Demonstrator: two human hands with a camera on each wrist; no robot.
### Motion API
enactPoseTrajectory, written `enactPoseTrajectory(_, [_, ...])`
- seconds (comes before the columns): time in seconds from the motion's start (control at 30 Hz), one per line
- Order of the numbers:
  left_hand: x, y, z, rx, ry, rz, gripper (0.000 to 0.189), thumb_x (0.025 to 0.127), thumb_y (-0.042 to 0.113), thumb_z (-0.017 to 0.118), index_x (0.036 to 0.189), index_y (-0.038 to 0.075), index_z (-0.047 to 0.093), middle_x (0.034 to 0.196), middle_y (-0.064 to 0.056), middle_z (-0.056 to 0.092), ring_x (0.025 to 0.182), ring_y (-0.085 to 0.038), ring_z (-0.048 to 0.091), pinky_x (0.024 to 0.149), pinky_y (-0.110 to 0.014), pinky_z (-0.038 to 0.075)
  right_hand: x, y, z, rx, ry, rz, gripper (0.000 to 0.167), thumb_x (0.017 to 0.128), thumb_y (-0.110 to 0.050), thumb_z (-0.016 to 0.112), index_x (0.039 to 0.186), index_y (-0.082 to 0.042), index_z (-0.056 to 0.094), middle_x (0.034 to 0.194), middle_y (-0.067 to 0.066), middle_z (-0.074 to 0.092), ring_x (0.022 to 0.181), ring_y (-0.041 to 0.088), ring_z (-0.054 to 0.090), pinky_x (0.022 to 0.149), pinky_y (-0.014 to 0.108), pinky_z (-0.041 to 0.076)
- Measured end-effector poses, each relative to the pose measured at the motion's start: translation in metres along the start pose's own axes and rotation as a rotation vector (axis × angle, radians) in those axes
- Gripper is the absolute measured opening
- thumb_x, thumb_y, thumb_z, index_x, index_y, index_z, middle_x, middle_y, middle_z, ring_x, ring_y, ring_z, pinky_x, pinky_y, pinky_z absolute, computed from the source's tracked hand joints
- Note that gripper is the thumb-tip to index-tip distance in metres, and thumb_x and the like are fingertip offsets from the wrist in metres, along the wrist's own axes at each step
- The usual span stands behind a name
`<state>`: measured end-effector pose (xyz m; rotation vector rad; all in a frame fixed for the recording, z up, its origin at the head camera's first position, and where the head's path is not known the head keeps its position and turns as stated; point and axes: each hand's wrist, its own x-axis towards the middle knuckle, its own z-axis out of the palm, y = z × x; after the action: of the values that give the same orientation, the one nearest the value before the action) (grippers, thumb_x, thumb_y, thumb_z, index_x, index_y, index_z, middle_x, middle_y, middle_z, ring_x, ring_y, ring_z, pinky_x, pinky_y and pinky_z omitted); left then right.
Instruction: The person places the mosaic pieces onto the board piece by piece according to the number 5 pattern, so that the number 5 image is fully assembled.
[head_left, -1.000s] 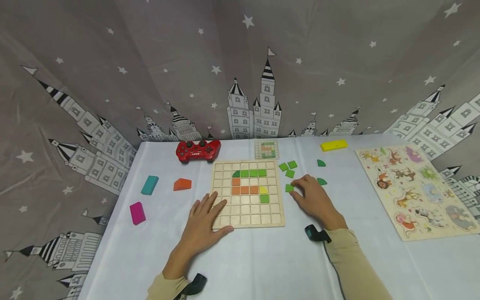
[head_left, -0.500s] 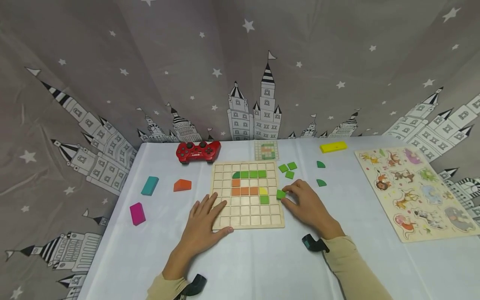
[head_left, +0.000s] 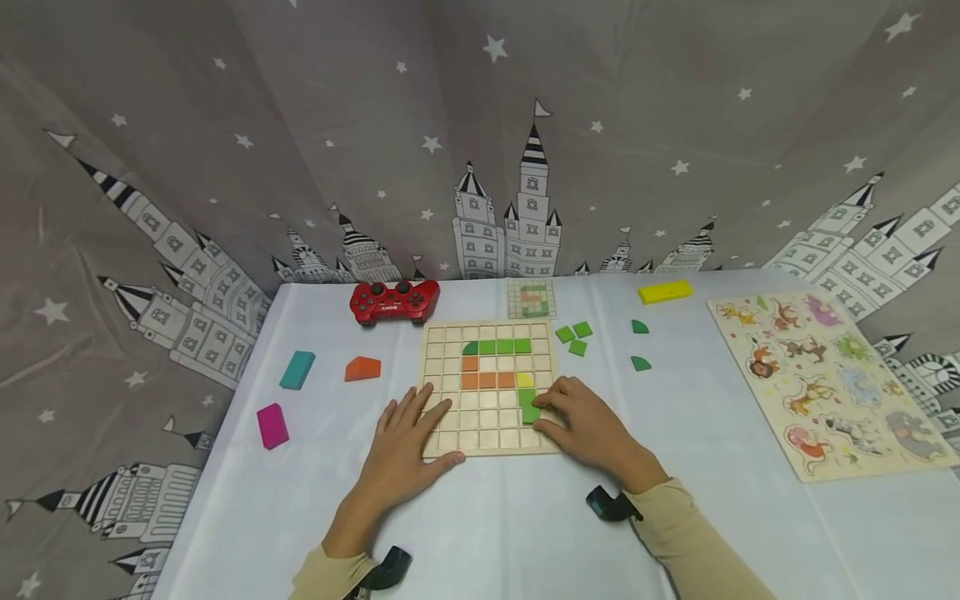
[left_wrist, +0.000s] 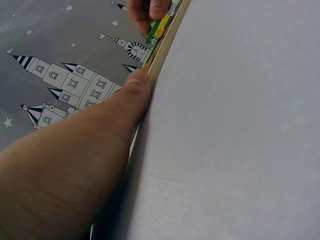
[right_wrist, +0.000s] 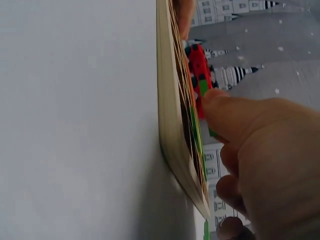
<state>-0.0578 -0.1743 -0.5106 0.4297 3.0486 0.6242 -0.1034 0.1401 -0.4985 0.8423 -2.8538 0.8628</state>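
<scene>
A wooden grid board [head_left: 468, 421] lies on the white-covered table, with a green quarter-round and several green squares, orange squares and a yellow piece in its cells. My right hand [head_left: 588, 425] pinches a green square tile [head_left: 531, 414] between thumb and fingertips, at the board's right side, just in front of a green square in the grid. In the left wrist view that held tile [left_wrist: 152, 32] is tilted above the board's surface. My left hand [head_left: 405, 446] rests with spread fingers on the board's front left corner, its thumb [left_wrist: 137, 77] along the near edge.
Loose green squares [head_left: 577, 347] and two green quarter-rounds [head_left: 641, 363] lie right of the board. Behind it are a small pattern card [head_left: 532, 298] and a red game controller [head_left: 393, 302]. An animal puzzle [head_left: 832, 383] lies far right; coloured blocks [head_left: 297, 370] are left.
My right hand has picked up the green square from the table right of the board and carried it left over the grid. The left hand has stayed in place.
</scene>
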Motion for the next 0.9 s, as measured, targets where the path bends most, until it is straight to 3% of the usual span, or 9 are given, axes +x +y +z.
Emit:
enactPoseTrajectory(0.3, [-0.0002,0.0003,-0.0002,0.007,0.006,0.004,0.085,0.083,0.067,0.069,0.153,0.024,0.048,0.168,-0.009,0.030,0.157,-0.037,0.023,0.126,-0.060,0.016,0.0005,-0.0064,0.0025,-0.041,-0.011,0.044,0.027,0.091,-0.032,0.077,0.113,-0.015,0.076,0.101,-0.006,0.061,0.089,0.008,0.050,0.080,0.029,0.051])
enactPoseTrajectory(0.9, [0.0000,0.0007,0.0004,0.012,0.003,0.000,0.084,0.083,0.067,0.069,0.153,0.025,0.048,0.168,-0.009,0.030,0.156,-0.037,0.023,0.126,-0.060,0.016,0.0003,-0.0101,0.0087,-0.052,-0.003,0.055,0.022,0.092,-0.029,0.077,0.109,-0.016,0.076,0.099,-0.006,0.062,0.089,0.008,0.052,0.079,0.029,0.052])
